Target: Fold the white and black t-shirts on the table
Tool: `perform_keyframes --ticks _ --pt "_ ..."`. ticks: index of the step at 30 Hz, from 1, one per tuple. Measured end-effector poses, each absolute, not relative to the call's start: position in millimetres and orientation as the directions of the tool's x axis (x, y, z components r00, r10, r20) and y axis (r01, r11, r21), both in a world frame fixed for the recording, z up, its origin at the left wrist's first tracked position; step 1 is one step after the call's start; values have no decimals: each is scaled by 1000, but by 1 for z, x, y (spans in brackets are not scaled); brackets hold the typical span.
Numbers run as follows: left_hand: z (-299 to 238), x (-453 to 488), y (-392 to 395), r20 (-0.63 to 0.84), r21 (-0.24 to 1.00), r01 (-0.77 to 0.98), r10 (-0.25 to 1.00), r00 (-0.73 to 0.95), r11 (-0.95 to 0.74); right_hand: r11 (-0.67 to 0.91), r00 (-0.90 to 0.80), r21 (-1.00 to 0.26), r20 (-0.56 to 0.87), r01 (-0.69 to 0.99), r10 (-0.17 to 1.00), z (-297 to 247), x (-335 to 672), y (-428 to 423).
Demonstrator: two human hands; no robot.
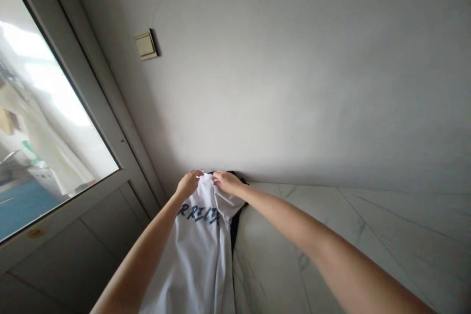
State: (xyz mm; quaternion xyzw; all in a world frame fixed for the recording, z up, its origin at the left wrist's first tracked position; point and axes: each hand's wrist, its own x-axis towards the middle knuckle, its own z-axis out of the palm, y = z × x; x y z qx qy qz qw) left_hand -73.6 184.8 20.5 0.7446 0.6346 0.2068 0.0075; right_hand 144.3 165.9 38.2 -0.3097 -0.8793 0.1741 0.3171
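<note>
My left hand (189, 184) and my right hand (226, 182) both pinch the top edge of a white garment (195, 260), gathering the cloth between fingers and thumbs. Blue lettering (197, 214) runs across the white fabric just below my left hand. The garment hangs down toward the bottom of the view. Behind it shows a strip of dark cloth (234, 228), and its top edge peeks out between my hands. My forearms are bare.
A pale grey wall (279, 83) fills the upper view, with a beige switch plate (145, 44) on it. White marble-patterned panels (349, 225) lie to the right. At the left, a glass pane (47, 117) in a grey frame shows a bright, blurred room.
</note>
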Motion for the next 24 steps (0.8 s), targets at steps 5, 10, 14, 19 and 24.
perform_keyframes --ticks 5,10,14,19,24 --pt "13 -69 162 508 225 898 832 223 -378 679 -690 -698 377 227 619 26 237 72" --pt "0 -77 149 410 203 841 824 392 -501 455 -724 -758 -33 468 689 -13 297 7" --pt "-17 -75 154 196 203 817 839 507 -540 234 -351 -605 -80 761 933 -48 270 20" --pt "-20 -59 162 175 40 912 902 395 -407 75 -178 -598 -116 798 977 -63 224 47" --pt "-1 -60 162 159 -13 941 928 337 -339 113 -198 -649 -59 752 978 -57 226 45"
